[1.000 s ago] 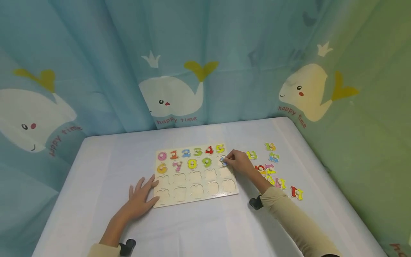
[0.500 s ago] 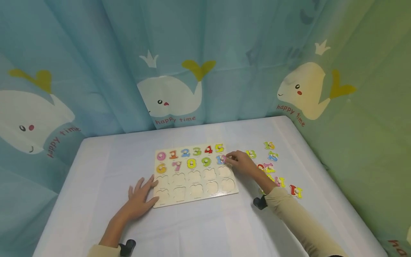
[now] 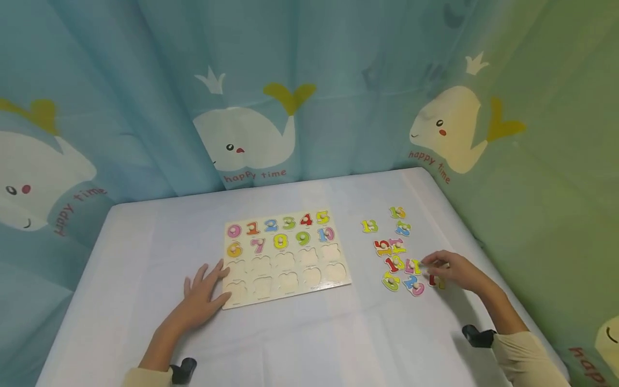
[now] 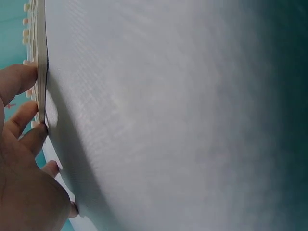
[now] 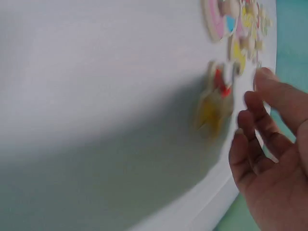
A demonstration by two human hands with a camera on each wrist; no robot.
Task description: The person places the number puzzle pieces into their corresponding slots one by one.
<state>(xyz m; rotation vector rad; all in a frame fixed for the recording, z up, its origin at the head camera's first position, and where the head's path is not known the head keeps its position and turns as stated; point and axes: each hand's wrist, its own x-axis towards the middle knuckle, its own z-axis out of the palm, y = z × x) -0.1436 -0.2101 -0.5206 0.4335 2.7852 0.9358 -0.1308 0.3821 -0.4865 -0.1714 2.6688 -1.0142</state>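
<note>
Head view: number board flat on white surface, inside its edges; 0 to 10 seated in upper two rows, recesses showing in lower two.
Left hand: fingers spread, touching board's left edge.
Right hand: fingers parted, loosely bent, over red-yellow piece, near pink-yellow 17.
Loose pieces: clustered right of board.
Room: strip of surface between board and pieces.

Curtain: "happy time"; board: 0–10; piece: 13.
</note>
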